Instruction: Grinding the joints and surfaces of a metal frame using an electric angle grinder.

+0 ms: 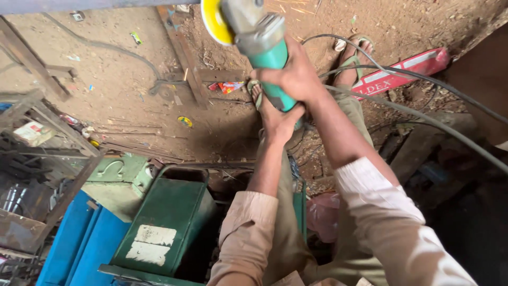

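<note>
Holding a green angle grinder (264, 50) up in front with both hands, well above the dirt floor (121, 90); right hand (296, 74) wrapped over the top of the green body, fingers (267, 75) pressed tight around it; left hand (278, 119) cupping the back end from below, fingers curled and mostly hidden behind the tool; yellow disc (214, 21) at the far end, near the top edge of the view, just under a grey metal bar (95, 5) and, as far as can be seen, not touching it; cannot tell if the disc spins.

Looks like the lining-up step: tool gripped and lifted, disc brought close to the metal but not yet biting; next move probably calls for a firm two-hand hold, a steady push of the disc edge to the work, and care with the grey cables (423, 79) hanging by the right arm.

Down below: sandalled foot (352, 58) on the floor beside a long red box (407, 71); green metal box (164, 222) at the lower left, with blue panels (84, 243) next to it; rusty iron strips (182, 53) lying across the floor.
</note>
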